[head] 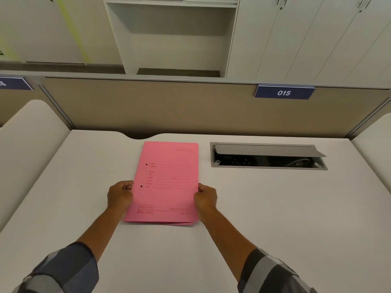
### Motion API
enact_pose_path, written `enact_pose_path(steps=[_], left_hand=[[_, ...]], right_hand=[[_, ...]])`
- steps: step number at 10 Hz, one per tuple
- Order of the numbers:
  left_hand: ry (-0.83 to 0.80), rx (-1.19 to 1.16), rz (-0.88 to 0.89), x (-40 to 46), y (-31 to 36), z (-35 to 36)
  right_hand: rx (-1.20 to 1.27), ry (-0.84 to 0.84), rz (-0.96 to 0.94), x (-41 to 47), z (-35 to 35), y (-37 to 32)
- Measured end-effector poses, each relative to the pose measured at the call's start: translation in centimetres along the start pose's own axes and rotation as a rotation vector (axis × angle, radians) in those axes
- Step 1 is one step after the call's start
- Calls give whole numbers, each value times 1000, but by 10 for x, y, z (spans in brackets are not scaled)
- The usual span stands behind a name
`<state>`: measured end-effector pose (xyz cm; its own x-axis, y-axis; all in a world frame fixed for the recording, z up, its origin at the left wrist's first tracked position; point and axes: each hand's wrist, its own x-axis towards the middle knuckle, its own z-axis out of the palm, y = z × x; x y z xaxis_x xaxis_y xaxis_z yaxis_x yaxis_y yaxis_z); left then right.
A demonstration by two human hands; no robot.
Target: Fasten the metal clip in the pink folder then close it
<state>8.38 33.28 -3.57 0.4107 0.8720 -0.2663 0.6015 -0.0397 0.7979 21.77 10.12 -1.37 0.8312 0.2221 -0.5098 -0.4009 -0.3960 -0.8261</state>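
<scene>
Two hands: your left hand (120, 195) and right hand (205, 197) pinch the side edges of the pink folder (167, 182).
Cover: shut; metal clip unseen.
Technique: lift the right edge, steadying the spine.

Pink folder (167, 182) lies shut: metal clip and contents hidden inside. Cover print too small/blurred to read. Left hand (120, 195) and right hand (205, 197): fingertips tucked under folder edges, unseen. Cable box (268, 157) interior dark, indistinct. Blue label (14, 83) cut off at left edge.

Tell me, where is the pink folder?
The pink folder lies closed mid-desk, left of the open cable box, held by the left hand and right hand.
</scene>
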Motion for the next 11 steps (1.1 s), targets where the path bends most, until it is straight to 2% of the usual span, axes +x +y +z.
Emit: enact_pose_path(steps=[2,8,10,11], left_hand=[[4,4,12,28,14,10],[-47,47,-8,46,33,18],[-79,95,14,34,36,8],[-59,133,80,15,30,0]], right_hand=[[-162,74,-67,23,13,-18],[-346,-21,-135,44,28,-36],[-625,39,-171,41,23,-34],[-651,64,-250,31,5,-20]])
